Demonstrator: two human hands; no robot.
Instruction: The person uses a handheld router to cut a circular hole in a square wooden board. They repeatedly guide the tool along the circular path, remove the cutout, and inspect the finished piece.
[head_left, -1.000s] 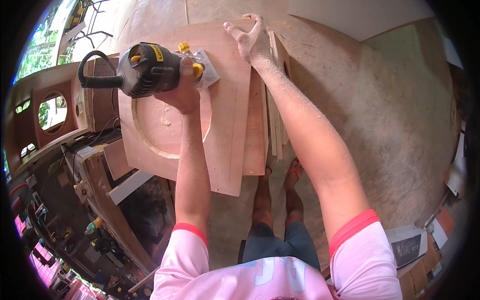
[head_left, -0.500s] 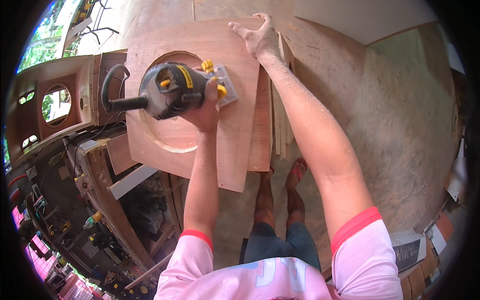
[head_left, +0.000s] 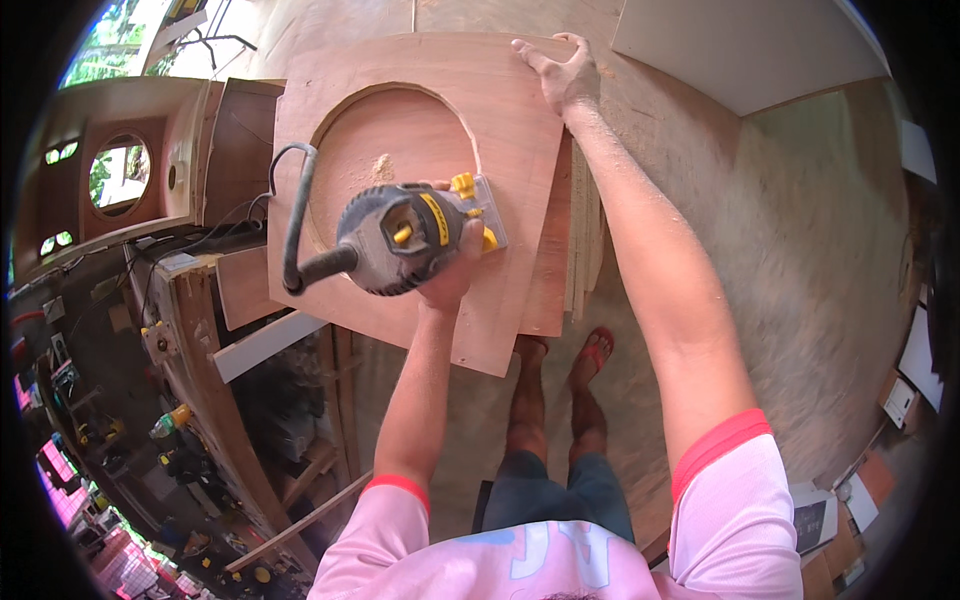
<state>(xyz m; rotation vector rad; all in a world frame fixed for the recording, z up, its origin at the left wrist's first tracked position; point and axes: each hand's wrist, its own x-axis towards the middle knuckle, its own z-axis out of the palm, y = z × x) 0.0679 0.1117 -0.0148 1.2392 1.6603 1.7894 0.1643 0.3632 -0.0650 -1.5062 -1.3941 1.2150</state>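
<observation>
My left hand (head_left: pixel 450 282) is closed around a grey and black trim router (head_left: pixel 388 245) with yellow knobs. Its clear base plate (head_left: pixel 492 212) rests on a plywood panel (head_left: pixel 515 120), at the right rim of a large round cut-out (head_left: pixel 400 135). The router's body hides part of that rim, and its bit is out of sight. At the panel's far right corner, my right hand (head_left: pixel 570 82) grips the edge, thumb on top and fingers curled over the far side. A little heap of sawdust (head_left: pixel 382 168) lies inside the circle.
More boards (head_left: pixel 583 230) are stacked under the panel. A wooden box with a round opening (head_left: pixel 150 170) stands at the left, and the router's cord (head_left: pixel 292 225) loops that way. Tools crowd a lower-left shelf (head_left: pixel 180 440). A pale sheet (head_left: pixel 740 50) lies far right.
The router has travelled toward me along the cut-out's right rim, uncovering the far part of the circle and the sawdust. My right hand keeps its hold on the corner. The whole view has shifted slightly.
</observation>
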